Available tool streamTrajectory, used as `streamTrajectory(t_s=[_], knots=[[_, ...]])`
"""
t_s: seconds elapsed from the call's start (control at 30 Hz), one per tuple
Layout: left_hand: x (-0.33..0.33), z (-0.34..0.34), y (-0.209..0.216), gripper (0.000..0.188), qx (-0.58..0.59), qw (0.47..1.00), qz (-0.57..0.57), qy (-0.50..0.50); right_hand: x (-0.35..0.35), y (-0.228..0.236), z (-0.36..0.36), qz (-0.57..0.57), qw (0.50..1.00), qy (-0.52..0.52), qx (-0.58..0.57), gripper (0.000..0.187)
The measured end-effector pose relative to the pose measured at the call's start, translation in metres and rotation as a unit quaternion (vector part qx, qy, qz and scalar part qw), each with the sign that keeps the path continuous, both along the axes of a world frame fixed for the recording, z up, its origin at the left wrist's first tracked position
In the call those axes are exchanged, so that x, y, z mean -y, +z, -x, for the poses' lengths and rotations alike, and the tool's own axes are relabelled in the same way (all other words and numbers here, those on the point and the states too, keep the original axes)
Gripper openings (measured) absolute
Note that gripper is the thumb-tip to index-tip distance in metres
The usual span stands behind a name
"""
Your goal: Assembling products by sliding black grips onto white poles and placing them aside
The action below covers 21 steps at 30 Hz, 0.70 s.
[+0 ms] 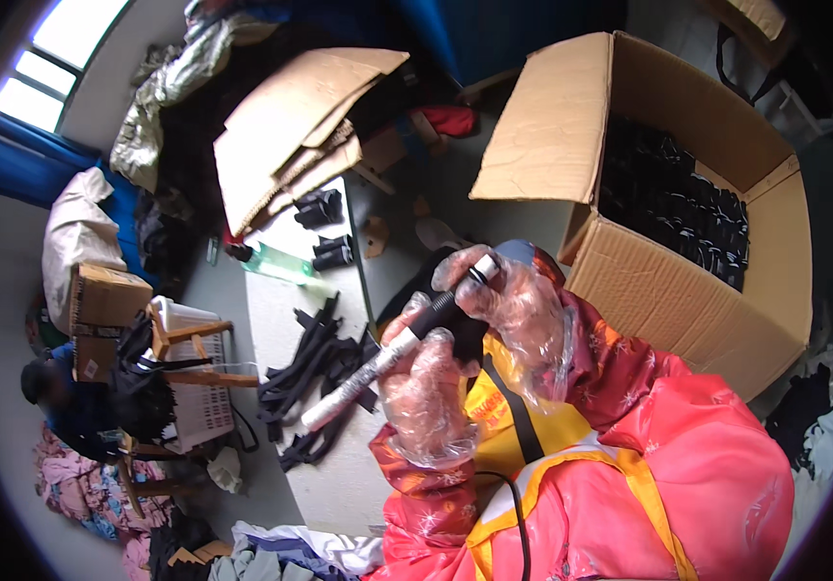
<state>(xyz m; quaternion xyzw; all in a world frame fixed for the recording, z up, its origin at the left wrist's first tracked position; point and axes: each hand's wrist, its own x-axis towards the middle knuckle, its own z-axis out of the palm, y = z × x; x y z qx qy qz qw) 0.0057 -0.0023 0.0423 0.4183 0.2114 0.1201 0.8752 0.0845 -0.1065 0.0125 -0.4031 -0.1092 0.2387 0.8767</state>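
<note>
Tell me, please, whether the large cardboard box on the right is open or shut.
The box is open: its left flap is folded outward, and dark items show inside through the uncovered top.

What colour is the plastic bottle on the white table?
The translucent plastic bottle is pale green, in the head view.

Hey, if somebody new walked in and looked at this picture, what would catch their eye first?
Probably the white-and-black rod slanting across the middle, held by the left hand and right hand, both in clear plastic gloves. Next, the large open cardboard box at upper right, partly filled with black bundles. The bright pink jacket at lower right also stands out.
</note>
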Motion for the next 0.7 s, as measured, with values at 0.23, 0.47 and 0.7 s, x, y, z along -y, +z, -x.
streamTrajectory(t_s=[0.23,0.47,0.7], knots=[[0.015,0.003,0.002,0.032,0.032,0.999,-0.003,0.013,0.007,0.011,0.009,-0.003,0.998,-0.052,0.038,0.022],[0.019,0.003,-0.005,0.025,0.088,0.992,-0.061,0.061,0.01,0.017,0.021,-0.027,0.997,-0.067,0.019,0.022],[0.012,-0.002,-0.006,0.033,0.086,0.991,-0.104,-0.015,0.008,0.027,0.034,-0.125,0.977,-0.012,-0.172,0.022]])
